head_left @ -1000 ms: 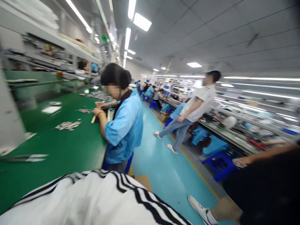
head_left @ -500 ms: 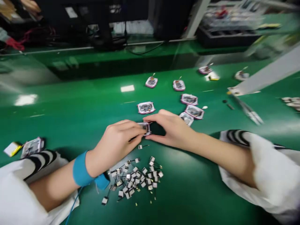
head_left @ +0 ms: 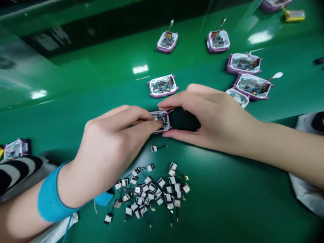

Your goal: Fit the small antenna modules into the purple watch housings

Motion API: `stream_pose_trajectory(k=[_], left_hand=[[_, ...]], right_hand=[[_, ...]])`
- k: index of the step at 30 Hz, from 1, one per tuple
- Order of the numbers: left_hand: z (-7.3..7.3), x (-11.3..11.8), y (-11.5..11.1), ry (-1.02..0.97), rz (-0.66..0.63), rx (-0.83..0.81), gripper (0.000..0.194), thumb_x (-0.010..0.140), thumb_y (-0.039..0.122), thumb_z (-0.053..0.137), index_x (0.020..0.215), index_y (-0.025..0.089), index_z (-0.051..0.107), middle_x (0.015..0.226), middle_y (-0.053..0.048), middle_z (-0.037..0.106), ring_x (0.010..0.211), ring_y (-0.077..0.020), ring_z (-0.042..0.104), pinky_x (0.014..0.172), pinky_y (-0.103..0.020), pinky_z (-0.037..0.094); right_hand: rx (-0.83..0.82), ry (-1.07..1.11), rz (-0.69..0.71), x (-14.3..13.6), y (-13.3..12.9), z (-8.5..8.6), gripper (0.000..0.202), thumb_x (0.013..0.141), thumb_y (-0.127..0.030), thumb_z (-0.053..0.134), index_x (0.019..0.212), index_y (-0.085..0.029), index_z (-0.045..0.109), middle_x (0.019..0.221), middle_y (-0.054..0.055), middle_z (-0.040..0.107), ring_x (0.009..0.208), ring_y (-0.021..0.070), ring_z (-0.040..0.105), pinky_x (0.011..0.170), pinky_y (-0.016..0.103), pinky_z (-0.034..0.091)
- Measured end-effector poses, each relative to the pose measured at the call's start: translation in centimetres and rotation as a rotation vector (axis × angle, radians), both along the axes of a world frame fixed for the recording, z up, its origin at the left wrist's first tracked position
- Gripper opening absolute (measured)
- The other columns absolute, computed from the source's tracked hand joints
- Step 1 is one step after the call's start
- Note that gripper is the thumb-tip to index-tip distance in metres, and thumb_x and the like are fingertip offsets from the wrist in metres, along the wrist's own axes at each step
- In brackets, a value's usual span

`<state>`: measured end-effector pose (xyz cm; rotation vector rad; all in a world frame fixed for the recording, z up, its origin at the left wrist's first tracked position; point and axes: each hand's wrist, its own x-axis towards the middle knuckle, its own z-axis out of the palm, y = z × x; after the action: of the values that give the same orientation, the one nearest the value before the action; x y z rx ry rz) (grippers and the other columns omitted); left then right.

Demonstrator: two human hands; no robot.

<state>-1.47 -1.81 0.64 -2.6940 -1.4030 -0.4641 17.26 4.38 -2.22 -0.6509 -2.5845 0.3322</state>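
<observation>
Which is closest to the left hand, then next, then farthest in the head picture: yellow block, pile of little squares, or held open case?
1. Open case: touched by the left hand.
2. Pile of little squares: close, lower right.
3. Yellow block: far off, top right.

The tabletop (head_left: 227,206) is deep green, broken by white reflections. The held case (head_left: 167,125) shows a white rim with purple edges; the case just beyond it (head_left: 163,86) pairs purple and white around a blue-grey board dotted with orange. The 2 far cases (head_left: 167,42) (head_left: 218,42) are purple outside, white-rimmed, each with an orange patch. Small parts (head_left: 151,195) are pale grey banded in black, with black wires and gold tips. The battery (head_left: 295,16) is yellow and silver, the wristband (head_left: 49,195) bright blue, the left sleeve (head_left: 22,170) white with black stripes.
</observation>
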Motion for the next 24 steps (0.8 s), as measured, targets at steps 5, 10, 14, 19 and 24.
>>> stream_pose_trajectory(k=[5,10,14,19,24], left_hand=[[-0.1,0.1,-0.1,0.026,0.038,0.005,0.014,0.084,0.021,0.05,0.09,0.022,0.062,0.091,0.005,0.063,0.08,-0.0077,0.057,0.067,-0.018,0.045],[-0.4,-0.3,0.0,-0.029,0.005,-0.007,0.014,0.081,0.02,0.055,0.091,0.023,0.064,0.091,0.005,0.062,0.078,-0.0067,0.057,0.067,-0.018,0.045],[-0.1,-0.2,-0.1,-0.045,0.056,-0.103,0.013,0.081,0.021,0.055,0.09,0.023,0.064,0.093,0.004,0.063,0.083,-0.0087,0.059,0.072,-0.021,0.047],[-0.2,0.0,0.1,-0.042,0.067,-0.136,0.013,0.08,0.021,0.057,0.091,0.022,0.064,0.094,0.002,0.063,0.084,-0.01,0.059,0.073,-0.025,0.048],[-0.1,-0.2,-0.1,-0.03,0.056,-0.141,0.017,0.078,0.018,0.059,0.094,0.02,0.063,0.097,0.0,0.062,0.084,-0.0105,0.057,0.074,-0.026,0.048]], right_hand=[[-0.009,-0.056,-0.044,-0.1,0.0,0.1,0.037,0.075,-0.035,0.058,0.106,-0.017,0.05,0.095,0.003,0.062,0.088,0.0207,0.056,0.068,0.033,0.049],[0.008,-0.068,-0.074,-0.3,0.1,0.0,0.039,0.071,-0.037,0.062,0.104,-0.018,0.051,0.088,0.002,0.062,0.088,0.0204,0.057,0.067,0.032,0.049],[0.008,-0.066,-0.099,-0.5,0.2,0.0,0.043,0.07,-0.04,0.062,0.105,-0.018,0.052,0.083,0.0,0.062,0.086,0.019,0.058,0.065,0.029,0.049],[-0.018,-0.156,-0.143,-0.9,0.3,0.5,0.05,0.063,-0.041,0.066,0.106,-0.019,0.053,0.083,-0.001,0.062,0.085,0.0188,0.057,0.062,0.027,0.046],[-0.048,-0.185,-0.174,-1.0,0.3,0.7,0.046,0.064,-0.043,0.064,0.102,-0.019,0.054,0.086,0.0,0.061,0.087,0.0208,0.056,0.064,0.029,0.045]])
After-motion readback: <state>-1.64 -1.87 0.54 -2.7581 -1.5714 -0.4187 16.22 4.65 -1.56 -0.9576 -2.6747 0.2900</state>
